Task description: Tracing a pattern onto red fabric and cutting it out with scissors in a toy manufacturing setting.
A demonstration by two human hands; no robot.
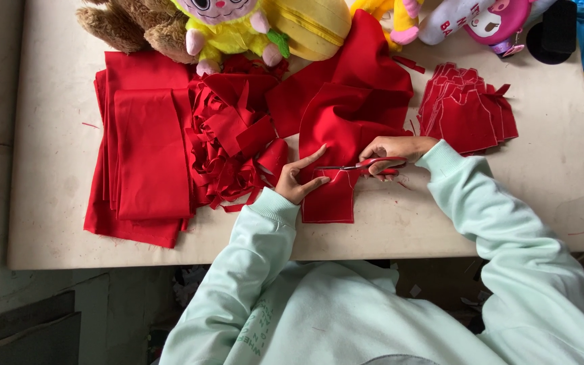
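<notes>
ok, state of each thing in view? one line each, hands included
left hand: flat, pressing down the red fabric piece
right hand: closed on the scissors
scissors: blades on the fabric piece, mid-cut
red fabric piece: lying flat, partly cut
folded red cloth: stacked, untouched
scraps: loose tangled heap
cut pieces: piled flat
plush toys: lying at the table's far edge

Beige table with red cloth.
Folded stack, scraps, cut pieces, plush toys lie on it.
</notes>
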